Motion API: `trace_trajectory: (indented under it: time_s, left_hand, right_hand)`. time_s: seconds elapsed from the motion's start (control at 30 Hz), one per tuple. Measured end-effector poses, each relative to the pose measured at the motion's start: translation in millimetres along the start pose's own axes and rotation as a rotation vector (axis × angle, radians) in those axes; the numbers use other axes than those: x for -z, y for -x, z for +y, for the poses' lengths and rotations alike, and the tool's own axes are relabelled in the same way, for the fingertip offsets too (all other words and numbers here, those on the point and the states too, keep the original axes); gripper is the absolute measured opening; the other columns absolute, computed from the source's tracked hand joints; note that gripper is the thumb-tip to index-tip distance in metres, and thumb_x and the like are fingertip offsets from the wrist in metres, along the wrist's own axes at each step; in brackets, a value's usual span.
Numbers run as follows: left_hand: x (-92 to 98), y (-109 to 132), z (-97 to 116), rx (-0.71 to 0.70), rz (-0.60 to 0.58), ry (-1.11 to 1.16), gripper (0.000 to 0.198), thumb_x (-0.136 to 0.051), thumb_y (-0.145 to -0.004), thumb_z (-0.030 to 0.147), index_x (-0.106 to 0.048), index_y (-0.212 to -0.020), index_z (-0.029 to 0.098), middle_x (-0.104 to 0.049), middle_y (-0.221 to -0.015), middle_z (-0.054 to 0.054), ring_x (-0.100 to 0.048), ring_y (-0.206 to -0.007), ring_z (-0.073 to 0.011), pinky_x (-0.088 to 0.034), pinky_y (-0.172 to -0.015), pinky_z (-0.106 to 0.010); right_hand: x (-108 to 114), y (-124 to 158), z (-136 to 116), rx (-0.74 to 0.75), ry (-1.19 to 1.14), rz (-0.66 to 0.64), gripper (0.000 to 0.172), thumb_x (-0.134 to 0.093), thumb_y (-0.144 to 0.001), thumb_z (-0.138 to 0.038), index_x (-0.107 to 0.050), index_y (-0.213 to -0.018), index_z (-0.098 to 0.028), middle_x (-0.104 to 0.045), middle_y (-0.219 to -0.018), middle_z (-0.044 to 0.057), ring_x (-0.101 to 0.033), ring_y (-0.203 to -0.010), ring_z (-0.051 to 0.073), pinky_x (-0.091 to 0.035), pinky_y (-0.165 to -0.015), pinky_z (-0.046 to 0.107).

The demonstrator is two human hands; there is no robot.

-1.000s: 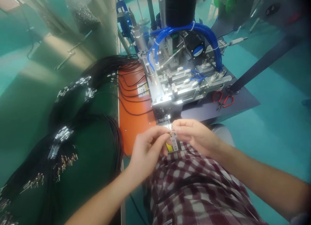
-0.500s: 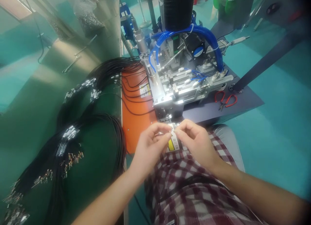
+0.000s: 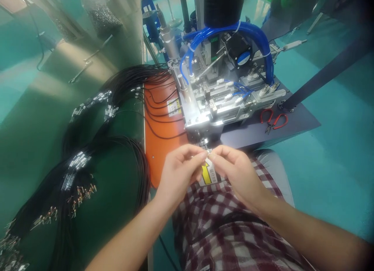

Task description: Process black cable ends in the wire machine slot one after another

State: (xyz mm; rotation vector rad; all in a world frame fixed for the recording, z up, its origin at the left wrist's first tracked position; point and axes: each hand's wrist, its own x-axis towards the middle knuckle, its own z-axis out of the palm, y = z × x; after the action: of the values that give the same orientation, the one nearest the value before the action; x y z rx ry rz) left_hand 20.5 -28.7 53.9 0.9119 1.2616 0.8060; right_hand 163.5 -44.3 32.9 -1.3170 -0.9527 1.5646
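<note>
My left hand [image 3: 182,167] and my right hand [image 3: 232,165] meet fingertip to fingertip at the near end of a metal machine [image 3: 201,115]. Both are pinched closed around something tiny and pale between the fingertips, too small to name. Just below the fingers a label with a yellow arrow [image 3: 206,174] shows on the machine. Left of the hands lies an orange plate [image 3: 160,146], crossed by several black cables [image 3: 166,137] that run to the machine.
Bundles of black cables [image 3: 142,165] with metal ends cover the green table [image 3: 117,232] at the left. Red-handled pliers [image 3: 274,123] lie on the dark base plate at the right. Thick blue tubes [image 3: 254,31] arch over the machine, and a dark post [image 3: 324,76] stands at the right.
My fingertips have come closer together and slightly up, showing more of the yellow arrow. The camera view has shifted a little, moving the machine's upper part to the right.
</note>
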Motion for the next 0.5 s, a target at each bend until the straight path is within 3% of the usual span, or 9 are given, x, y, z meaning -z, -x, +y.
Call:
trace_trajectory:
  time_s: [0.13,0.2,0.27,0.37,0.5]
  left_hand:
    - [-0.5,-6,0,0.197,-0.151,0.325,0.019,-0.065,-0.081,0.025,-0.056,-0.069,0.013,-0.053,-0.055,0.004,-0.035,-0.034,-0.0009,-0.023,-0.035,-0.015]
    - [0.3,-8,-4,0.214,-0.151,0.416,0.016,-0.063,-0.083,0.023,-0.055,-0.072,0.015,-0.05,-0.052,0.006,-0.036,-0.034,-0.0018,-0.024,-0.035,-0.014]
    - [2.0,-8,-9,0.196,-0.105,0.438,0.012,-0.061,-0.084,0.021,-0.054,-0.077,0.016,-0.05,-0.049,0.006,-0.038,-0.034,-0.0028,-0.026,-0.036,-0.014]
    - [5.7,-8,-17,0.152,-0.068,0.393,0.012,-0.058,-0.087,0.02,-0.052,-0.078,0.016,-0.055,-0.05,0.005,-0.039,-0.032,-0.0025,-0.028,-0.037,-0.015]
    - [9.3,-8,-18,0.141,-0.093,0.322,0.012,-0.057,-0.087,0.021,-0.052,-0.078,0.015,-0.061,-0.058,0.003,-0.041,-0.03,-0.0027,-0.027,-0.036,-0.015]
  right_hand:
    - [-2,-6,9,0.574,0.396,0.171,0.018,-0.056,-0.086,-0.016,-0.053,-0.068,-0.019,-0.048,-0.069,-0.001,-0.047,-0.06,0.012,-0.04,-0.055,0.025]
    - [-3,-9,15,0.831,0.587,0.23,0.016,-0.056,-0.084,-0.011,-0.056,-0.071,-0.018,-0.049,-0.07,0.0,-0.047,-0.058,0.011,-0.039,-0.052,0.025]
    - [-3,-11,21,0.963,0.729,0.248,0.014,-0.058,-0.083,-0.009,-0.058,-0.073,-0.017,-0.05,-0.069,0.0,-0.045,-0.054,0.011,-0.037,-0.049,0.025]
    - [-1,-11,23,0.934,0.822,0.184,0.014,-0.057,-0.085,-0.009,-0.061,-0.073,-0.016,-0.053,-0.068,0.001,-0.048,-0.055,0.011,-0.038,-0.052,0.026]
    - [7,-10,14,0.611,0.701,0.056,0.01,-0.058,-0.087,-0.015,-0.066,-0.081,-0.018,-0.058,-0.077,0.001,-0.052,-0.059,0.011,-0.041,-0.056,0.025]
